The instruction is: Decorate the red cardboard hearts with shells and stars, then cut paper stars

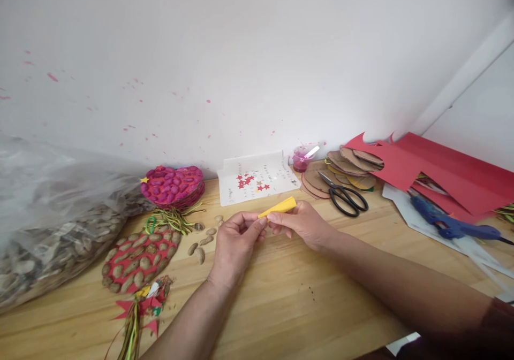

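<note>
While both meet just above the middle of the frame, the left hand (235,242) and the right hand (303,223) pinch a folded yellow paper strip (278,207) between them. The left closes thumb and fingers on its lower left end; the right grips it just beside, and the strip's free end slants up to the right, above the wooden desk (281,301).

Left of the hands lie a few loose peanuts (199,249), a red cutout covered in peanut shells (138,258) and, above it, a pink-painted shell piece (173,184). A clear bag of shells (48,221) fills the left edge. Behind the strip a white sheet with red stars (257,181) leans at the wall. To the right lie black scissors (345,195), stacked cardboard discs (353,162), red paper (441,173) and a blue glue gun (450,222).
</note>
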Demonstrator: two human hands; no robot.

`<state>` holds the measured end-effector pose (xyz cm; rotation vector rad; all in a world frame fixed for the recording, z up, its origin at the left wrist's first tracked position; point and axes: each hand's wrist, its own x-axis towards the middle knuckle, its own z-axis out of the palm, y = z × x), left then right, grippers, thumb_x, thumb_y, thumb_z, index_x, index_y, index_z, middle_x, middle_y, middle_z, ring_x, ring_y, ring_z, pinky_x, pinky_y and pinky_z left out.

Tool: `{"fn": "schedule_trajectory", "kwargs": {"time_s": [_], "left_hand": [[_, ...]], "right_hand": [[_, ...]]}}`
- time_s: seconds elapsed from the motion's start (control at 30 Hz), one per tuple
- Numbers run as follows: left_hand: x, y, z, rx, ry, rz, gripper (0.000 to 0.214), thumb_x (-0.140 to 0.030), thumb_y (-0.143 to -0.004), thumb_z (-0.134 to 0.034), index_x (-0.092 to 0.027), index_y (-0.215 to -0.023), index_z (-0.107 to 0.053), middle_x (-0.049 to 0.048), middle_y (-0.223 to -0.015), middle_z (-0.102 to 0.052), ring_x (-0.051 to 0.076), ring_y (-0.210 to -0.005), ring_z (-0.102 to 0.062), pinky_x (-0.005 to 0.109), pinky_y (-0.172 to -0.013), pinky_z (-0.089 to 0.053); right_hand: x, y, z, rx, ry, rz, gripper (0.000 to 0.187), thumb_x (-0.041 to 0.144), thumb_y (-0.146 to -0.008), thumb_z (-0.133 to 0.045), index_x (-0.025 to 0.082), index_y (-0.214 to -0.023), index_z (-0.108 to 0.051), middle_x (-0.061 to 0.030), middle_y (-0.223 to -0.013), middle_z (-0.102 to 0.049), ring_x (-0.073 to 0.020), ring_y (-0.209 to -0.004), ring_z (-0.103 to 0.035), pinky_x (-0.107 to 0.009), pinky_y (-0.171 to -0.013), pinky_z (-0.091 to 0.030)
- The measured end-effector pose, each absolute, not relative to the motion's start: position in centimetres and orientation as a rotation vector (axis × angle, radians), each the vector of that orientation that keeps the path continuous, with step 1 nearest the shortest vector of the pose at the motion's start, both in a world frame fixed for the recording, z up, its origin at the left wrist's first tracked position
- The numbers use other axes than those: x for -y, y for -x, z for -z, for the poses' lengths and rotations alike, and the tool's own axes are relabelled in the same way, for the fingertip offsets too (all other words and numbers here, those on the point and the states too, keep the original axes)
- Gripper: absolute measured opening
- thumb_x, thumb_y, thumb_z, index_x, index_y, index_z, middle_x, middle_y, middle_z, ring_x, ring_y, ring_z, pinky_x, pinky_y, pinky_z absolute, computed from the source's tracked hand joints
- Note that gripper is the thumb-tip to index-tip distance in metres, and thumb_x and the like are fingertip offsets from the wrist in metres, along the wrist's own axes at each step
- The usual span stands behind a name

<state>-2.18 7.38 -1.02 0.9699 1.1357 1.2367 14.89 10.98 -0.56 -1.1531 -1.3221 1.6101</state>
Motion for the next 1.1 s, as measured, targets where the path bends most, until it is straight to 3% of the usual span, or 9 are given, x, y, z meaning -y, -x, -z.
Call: {"fn": "schedule_trajectory", "kwargs": {"time_s": [0.4, 0.57, 0.97, 1.1], "left_hand": [[-7.4, 2.3, 1.2, -1.136, -0.97, -1.229, 0.031, -0.04, -0.068, -0.085, -0.014, -0.081, -0.074, 0.0028, -0.064, -0.069, 0.011, -0.055, -0.057, 0.021, -0.056, -0.047], [-7.3, 2.1, 1.0, -1.094, -0.966, -1.23, 0.035, -0.041, -0.067, -0.085, -0.015, -0.089, -0.075, 0.0014, -0.067, -0.068, 0.01, -0.058, -0.056, 0.021, -0.056, -0.045], [-8.0, 2.9, 1.3, -1.212, -1.031, -1.285, 0.033, -0.044, -0.068, -0.083, -0.016, -0.081, -0.073, -0.001, -0.06, -0.064, 0.01, -0.054, -0.052, 0.021, -0.054, -0.04], [-8.2, 3.1, 1.6, -1.206, -1.002, -1.243, 0.033, -0.044, -0.066, -0.085, -0.015, -0.079, -0.073, -0.0008, -0.06, -0.064, 0.01, -0.053, -0.051, 0.021, -0.055, -0.041]], "right_hand": [[-10.6, -14.0, 0.4, 1.239, 1.163, -1.608, 0.018, 0.032, -0.068, -0.079, 0.015, -0.07, -0.074, -0.0018, -0.06, -0.066, -0.0124, -0.054, -0.056, -0.022, -0.041, -0.033], [-10.2, -13.5, 0.4, 1.235, 1.207, -1.546, 0.01, 0.026, -0.069, -0.075, 0.016, -0.069, -0.073, 0.0001, -0.055, -0.063, -0.0112, -0.05, -0.052, -0.023, -0.041, -0.033], [-11.6, -15.2, 0.2, 1.239, 1.164, -1.503, 0.026, 0.038, -0.068, -0.081, 0.017, -0.065, -0.066, -0.0004, -0.06, -0.067, -0.0088, -0.049, -0.052, -0.022, -0.046, -0.037], [-11.9, -15.7, -0.1, 1.314, 1.128, -1.509, 0.029, 0.042, -0.069, -0.082, 0.017, -0.075, -0.068, -0.0004, -0.063, -0.069, -0.0099, -0.05, -0.054, -0.022, -0.048, -0.041]]}}
